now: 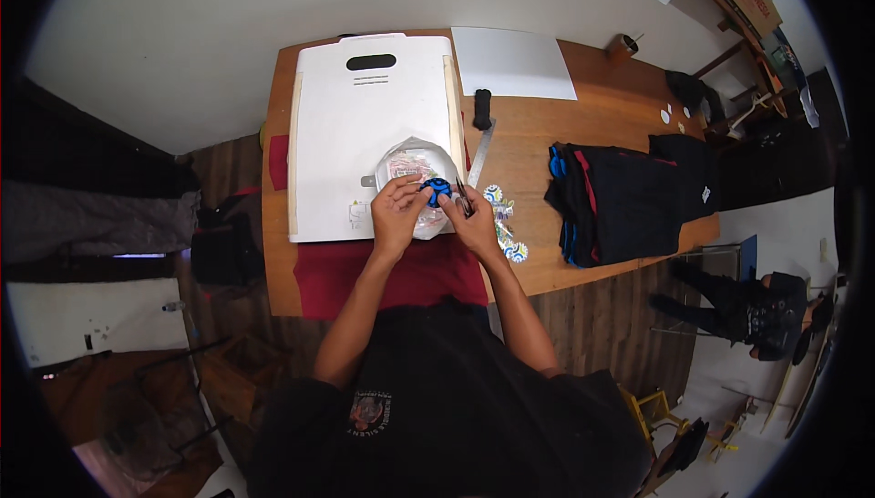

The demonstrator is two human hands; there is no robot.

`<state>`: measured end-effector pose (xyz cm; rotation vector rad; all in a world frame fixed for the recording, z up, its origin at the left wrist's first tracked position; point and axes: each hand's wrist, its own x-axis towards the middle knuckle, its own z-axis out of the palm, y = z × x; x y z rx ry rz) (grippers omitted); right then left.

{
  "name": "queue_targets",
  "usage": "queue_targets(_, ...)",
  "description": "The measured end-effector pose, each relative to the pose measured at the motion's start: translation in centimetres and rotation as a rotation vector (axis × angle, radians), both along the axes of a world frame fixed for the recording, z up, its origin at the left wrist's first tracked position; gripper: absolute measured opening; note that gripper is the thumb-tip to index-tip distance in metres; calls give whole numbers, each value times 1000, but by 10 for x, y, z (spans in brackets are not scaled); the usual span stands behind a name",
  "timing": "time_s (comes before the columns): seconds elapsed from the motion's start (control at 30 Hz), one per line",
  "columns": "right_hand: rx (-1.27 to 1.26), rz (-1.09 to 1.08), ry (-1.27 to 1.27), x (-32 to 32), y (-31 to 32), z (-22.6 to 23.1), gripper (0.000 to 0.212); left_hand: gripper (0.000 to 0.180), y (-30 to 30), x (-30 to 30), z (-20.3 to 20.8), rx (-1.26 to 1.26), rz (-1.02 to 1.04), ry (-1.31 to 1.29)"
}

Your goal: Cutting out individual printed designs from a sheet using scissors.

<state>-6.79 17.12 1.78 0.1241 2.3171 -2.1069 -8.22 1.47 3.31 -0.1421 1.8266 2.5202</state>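
Grip of the left hand point(394, 215) and right hand point(470, 217) about a blue-and-black piece point(437, 191)

We look down on both hands meeting above a white dish point(441, 151), near the lower right of a white board point(333, 133). Our left fingers are clamped on the left side of the blue-and-black piece; our right fingertips meet its right side. The piece is compact and rounded, so we cannot tell a clear long axis or which way it points. Clasped also in the right hand is a dark slender tool point(461, 190); its long axis runs away from the body, leaning slightly left, with the narrow end toward the far side. Pinkish packets point(406, 166) lie in the dish. On the wooden worktop point(529, 133), to the right of the board, we note a ruler point(480, 154) set aslant, patterned cutouts point(501, 217) just beside the right hand, and stacked dark garments point(629, 197). Red cloth point(392, 279) extends below the board's near edge.
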Motion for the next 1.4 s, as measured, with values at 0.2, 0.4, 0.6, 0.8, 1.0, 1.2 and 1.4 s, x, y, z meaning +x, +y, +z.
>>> queue_targets(0.2,196,-25,-5,-12,5,-18,23,23,-10,-13,-17,-65,-78,-16)
queue_targets(0.4,218,-29,-1,-15,14,-2,23,21,-28,-20,-14,-512,-76,281)
queue_targets(0.6,197,-2,-1,-12,11,4,23,21,-34,-18,-2,-553,-176,-5)
queue_targets(0.8,88,56,-10,-11,3,5,22,34,-20,-15,-6,-158,-153,51)
queue_targets(1.0,137,50,33,-8,6,-2,20,38,-23,-13,-9,18,-190,-73)
queue_targets(1.2,215,47,90,-5,5,20,9,27,-28,-6,-4,-295,-163,142)
queue_targets(1.4,176,109,150,1,9,32,17,21,-32,1,8,-530,-101,411)
